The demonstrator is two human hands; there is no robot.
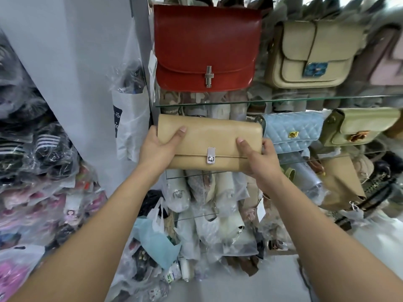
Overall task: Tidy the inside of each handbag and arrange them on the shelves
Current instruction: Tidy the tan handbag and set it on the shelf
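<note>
Upper glass shelf point(305, 99): a red flap handbag point(207, 46) and a cream handbag point(309, 55) are stood upright. Lower shelf point(349, 154): a light-blue quilted bag point(292, 131) and a pale green bag point(359, 125) are seen. Plastic-wrapped goods point(207, 203) are packed below. A tan clutch point(209, 138), flap closed, is held level just beside the quilted bag. It is gripped at both ends by the left hand point(159, 147) and right hand point(259, 158), thumbs laid across the front, fingers hidden behind.
</note>
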